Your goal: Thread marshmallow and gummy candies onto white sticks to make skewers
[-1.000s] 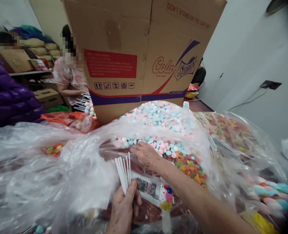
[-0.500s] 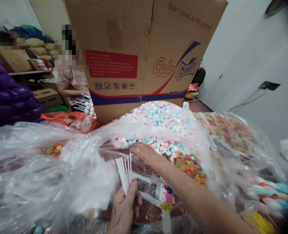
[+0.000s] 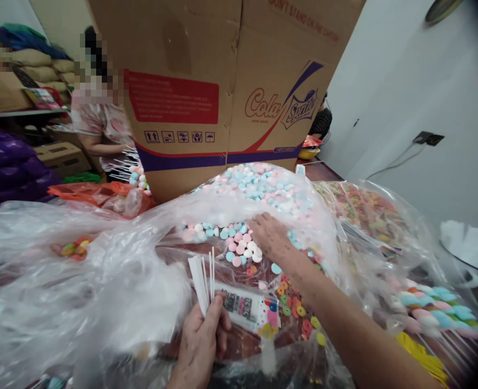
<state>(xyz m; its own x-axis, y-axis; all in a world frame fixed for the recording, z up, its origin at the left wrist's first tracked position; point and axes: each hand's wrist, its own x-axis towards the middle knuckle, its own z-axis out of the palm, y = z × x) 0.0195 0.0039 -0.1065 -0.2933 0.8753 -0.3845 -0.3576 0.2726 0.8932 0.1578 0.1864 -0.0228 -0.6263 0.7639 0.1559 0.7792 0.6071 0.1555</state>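
Note:
My left hand (image 3: pixel 202 340) is closed round a bundle of thin white sticks (image 3: pixel 199 278), whose ends point up and fan slightly apart. Under and beside it lies a clear wrapper (image 3: pixel 239 310) printed with dark letters and coloured dots. My right hand (image 3: pixel 269 235) lies on a heap of pink, white and blue round candies (image 3: pixel 239 243), at the mouth of a large clear plastic bag (image 3: pixel 206 208). Its fingers reach forward over the candies and are partly blurred; no candy shows in them. Ring-shaped gummy candies (image 3: pixel 289 300) are scattered below my right forearm.
A tall cardboard carton (image 3: pixel 182 178) stands behind the candy bag. Crumpled clear plastic (image 3: pixel 80 292) covers the left side. On the right lie a bag of gummies (image 3: pixel 364 205) and candy skewers (image 3: pixel 437 308). A person (image 3: pixel 105 119) is behind on the left.
My right hand has moved right and slightly forward on the heap. Round candies and gummy rings now lie spread nearer to me. My left hand still grips the sticks. The view has shifted slightly.

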